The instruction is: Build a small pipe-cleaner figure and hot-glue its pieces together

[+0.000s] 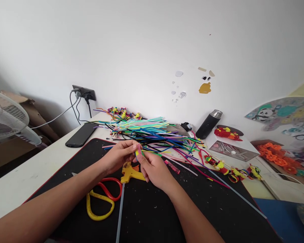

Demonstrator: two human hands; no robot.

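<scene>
Between the fingertips of both hands is a small pink, yellow and green pipe cleaner piece [138, 151]. My left hand [122, 152] pinches it from the left. From the right, the thumb and fingers of my right hand [152, 165] close on it; its lower end is hidden by the fingers. Just under the hands lies a yellow glue gun [131, 173] with a long glue stick [120, 209] pointing toward me. Scissors [101, 204] with one red and one yellow handle rest beneath my left forearm, their blades mostly covered.
Behind the hands, many coloured pipe cleaners [152, 133] are heaped on the black mat [192, 209]. A phone [81, 135] lies left, near a fan [7, 114]. On the right stand a black flask [209, 124], a small drawer box [235, 150] and several finished figures [235, 173].
</scene>
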